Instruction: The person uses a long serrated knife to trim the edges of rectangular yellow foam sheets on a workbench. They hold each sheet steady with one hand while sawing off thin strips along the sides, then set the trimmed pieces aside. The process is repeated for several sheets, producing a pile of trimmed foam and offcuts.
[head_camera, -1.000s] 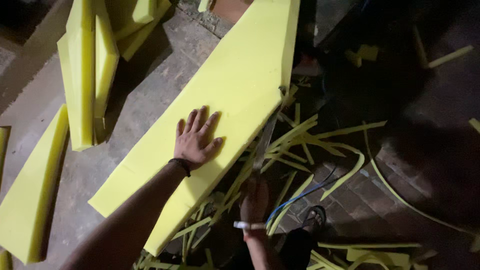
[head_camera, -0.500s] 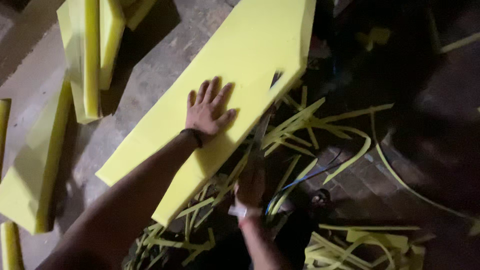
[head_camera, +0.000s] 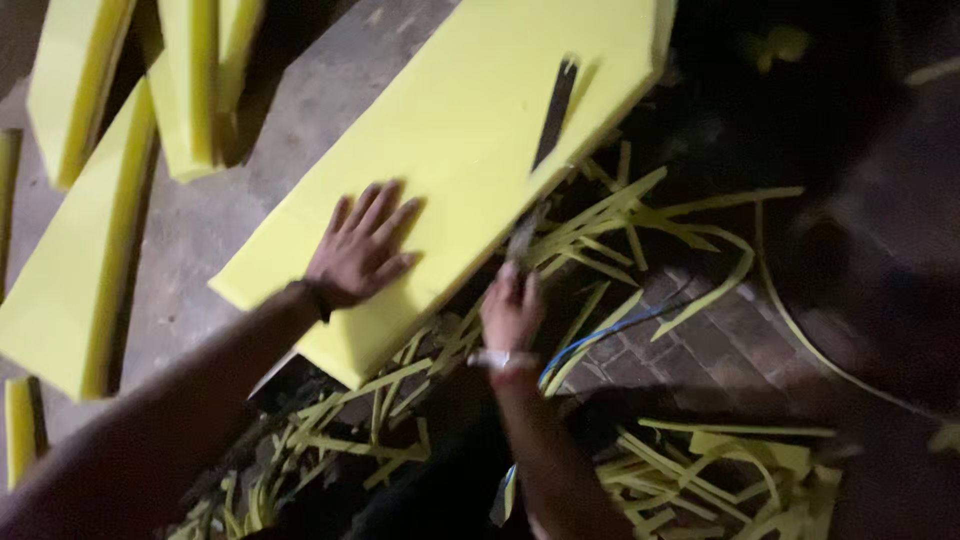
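Yellow foam makes up the long flat slab (head_camera: 450, 150) lying slantwise on the grey paved floor (head_camera: 300, 110). The left hand (head_camera: 360, 250) lies flat on the slab, fingers spread, pinning its near end. The right hand (head_camera: 510, 310), just beyond the slab's edge, has its fingers curled around the handle of a long dark blade (head_camera: 553, 110) whose tip stands in the foam ahead of the left fingertips. Thin yellow foam offcuts (head_camera: 610, 220) litter the ground under the right knuckles. Should the slab shift under the flat palm, the blade could wander off line or slide toward the left fingers.
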